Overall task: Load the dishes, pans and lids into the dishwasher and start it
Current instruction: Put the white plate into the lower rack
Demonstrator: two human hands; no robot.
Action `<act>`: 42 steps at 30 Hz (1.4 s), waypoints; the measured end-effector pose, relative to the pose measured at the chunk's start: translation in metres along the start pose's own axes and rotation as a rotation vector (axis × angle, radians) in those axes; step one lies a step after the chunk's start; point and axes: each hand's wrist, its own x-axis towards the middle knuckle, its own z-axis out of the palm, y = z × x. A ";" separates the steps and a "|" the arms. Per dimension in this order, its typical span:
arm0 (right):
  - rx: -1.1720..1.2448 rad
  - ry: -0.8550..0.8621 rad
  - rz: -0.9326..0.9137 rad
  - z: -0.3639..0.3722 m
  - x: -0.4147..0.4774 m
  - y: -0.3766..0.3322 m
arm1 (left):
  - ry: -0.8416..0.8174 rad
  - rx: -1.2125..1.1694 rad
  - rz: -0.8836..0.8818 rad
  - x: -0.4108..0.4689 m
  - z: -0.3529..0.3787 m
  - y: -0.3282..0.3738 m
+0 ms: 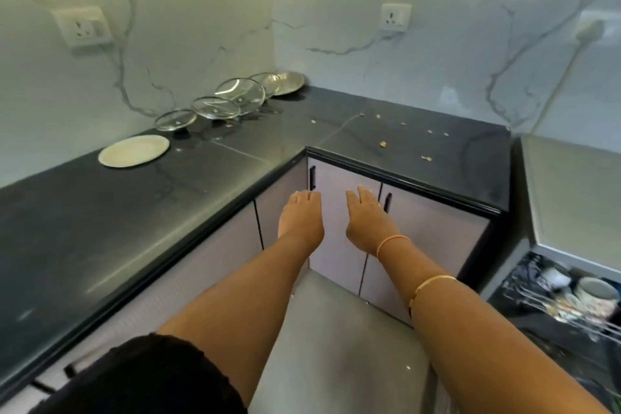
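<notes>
Head view: left hand and right hand both stretched forward, fingers straight, holding nothing, in front of cabinet doors. Three glass lids sit in a row by the left wall on the tabletop; steel plates in the corner; pale plate nearer. Lower right: dishwasher rack, pulled out, holding a mug.

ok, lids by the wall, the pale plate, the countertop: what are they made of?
Lids: clear glass, likely metal-rimmed; they are see-through and the edges glint. Pale plate: matte off-white with a dull sheen; steel or melamine, cannot tell. Countertop: dark polished stone by its look, with faint veins and soft reflections.
</notes>
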 end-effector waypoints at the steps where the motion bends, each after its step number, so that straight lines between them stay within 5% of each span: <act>1: 0.002 0.015 -0.012 0.000 0.011 -0.010 | 0.017 -0.005 -0.009 0.007 -0.008 -0.011; 19: 0.028 -0.027 -0.192 0.029 0.239 -0.054 | 0.159 -0.128 -0.126 0.176 -0.002 -0.122; 33: 0.063 -0.278 -0.502 0.075 0.418 -0.113 | 0.203 -0.141 -0.823 0.250 0.005 -0.266; 42: 0.110 -0.364 -0.501 0.116 0.472 -0.164 | 0.093 -0.036 -0.947 0.289 -0.011 -0.366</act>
